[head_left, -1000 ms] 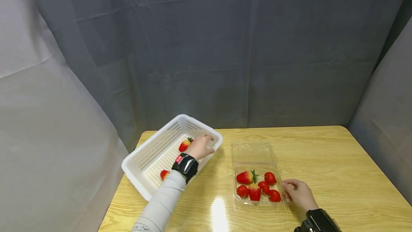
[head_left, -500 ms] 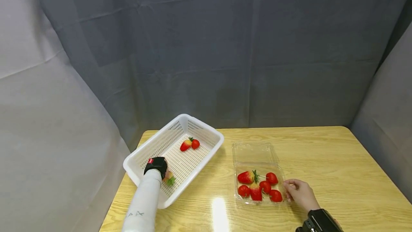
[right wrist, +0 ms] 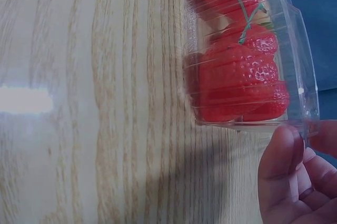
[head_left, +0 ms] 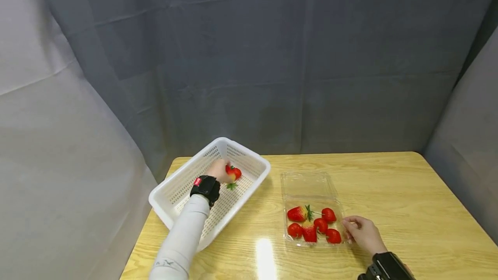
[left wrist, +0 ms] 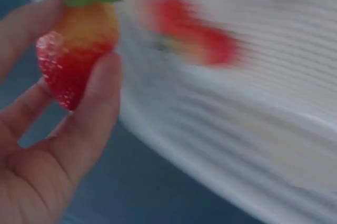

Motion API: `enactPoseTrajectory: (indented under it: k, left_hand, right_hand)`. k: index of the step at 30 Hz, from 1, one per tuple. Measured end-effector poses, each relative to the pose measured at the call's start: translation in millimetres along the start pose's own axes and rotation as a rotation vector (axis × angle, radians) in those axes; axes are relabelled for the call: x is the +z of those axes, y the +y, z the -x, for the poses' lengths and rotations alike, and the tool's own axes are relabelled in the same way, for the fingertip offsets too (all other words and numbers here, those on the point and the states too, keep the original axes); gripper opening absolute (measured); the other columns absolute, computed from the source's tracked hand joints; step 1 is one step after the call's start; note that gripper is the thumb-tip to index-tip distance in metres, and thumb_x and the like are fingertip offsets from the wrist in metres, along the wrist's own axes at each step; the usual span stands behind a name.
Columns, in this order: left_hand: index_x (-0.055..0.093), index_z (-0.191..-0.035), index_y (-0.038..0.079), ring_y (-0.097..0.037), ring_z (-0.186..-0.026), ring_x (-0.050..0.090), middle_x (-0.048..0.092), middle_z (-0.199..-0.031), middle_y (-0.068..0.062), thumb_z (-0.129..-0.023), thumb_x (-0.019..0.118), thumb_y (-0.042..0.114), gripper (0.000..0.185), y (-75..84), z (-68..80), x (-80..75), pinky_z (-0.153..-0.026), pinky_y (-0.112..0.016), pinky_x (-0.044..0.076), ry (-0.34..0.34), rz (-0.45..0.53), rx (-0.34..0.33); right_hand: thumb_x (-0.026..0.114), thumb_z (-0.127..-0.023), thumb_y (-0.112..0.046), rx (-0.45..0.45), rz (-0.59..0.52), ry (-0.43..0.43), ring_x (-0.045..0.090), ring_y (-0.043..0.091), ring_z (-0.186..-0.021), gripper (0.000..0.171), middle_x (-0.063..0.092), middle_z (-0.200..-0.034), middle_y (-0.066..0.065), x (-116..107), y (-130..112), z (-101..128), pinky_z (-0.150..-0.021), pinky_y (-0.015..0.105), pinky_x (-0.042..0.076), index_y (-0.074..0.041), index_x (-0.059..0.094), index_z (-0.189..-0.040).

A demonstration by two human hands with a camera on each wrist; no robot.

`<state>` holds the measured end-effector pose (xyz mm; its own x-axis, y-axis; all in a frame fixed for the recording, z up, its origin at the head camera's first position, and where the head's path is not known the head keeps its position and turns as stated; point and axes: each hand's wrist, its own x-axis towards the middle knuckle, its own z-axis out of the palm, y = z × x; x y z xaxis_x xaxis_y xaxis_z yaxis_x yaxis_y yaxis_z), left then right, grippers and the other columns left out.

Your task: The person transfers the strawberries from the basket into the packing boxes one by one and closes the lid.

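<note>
Inside the white basket, my left hand pinches a strawberry between thumb and fingers. Its green leaves point away from the palm in the left wrist view. Two more red fruits lie on the basket floor, blurred in that view; the hand partly covers them in the head view. To the right, my right hand pinches the rim of a clear plastic clamshell box between thumb and fingers. Several strawberries and smaller red fruits lie in the box, whose lid is folded back.
Basket and box stand apart on a wooden table, the basket at the left, slanted near the back edge. A grey cloth hangs behind, and pale cloth panels stand at the sides.
My left hand has moved from over the basket's right end to its near end, taken hold of a strawberry there, and carried it back toward the far fruits. The right hand stays put.
</note>
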<state>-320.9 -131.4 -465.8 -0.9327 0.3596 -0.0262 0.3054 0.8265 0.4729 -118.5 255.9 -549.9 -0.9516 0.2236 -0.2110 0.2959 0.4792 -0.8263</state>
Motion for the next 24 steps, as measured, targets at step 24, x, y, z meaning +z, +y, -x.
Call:
enactPoseTrajectory:
  k: [24]
  left_hand:
    - [0.049, -0.133, 0.017, -0.008, -0.097, 0.055, 0.051, -0.118, -0.003, -0.083, 0.065, 0.035, 0.055, 163.9, 35.5, 175.6, -0.08, -0.013, 0.042, -0.26, -0.25, 0.412]
  right_hand:
    - [0.054, -0.091, -0.011, -0.009, -0.001, 0.007, 0.055, 0.016, -0.054, 0.03, 0.058, -0.064, 0.007, 3, 2, -2, -0.048, 0.027, 0.045, 0.015, 0.054, -0.106]
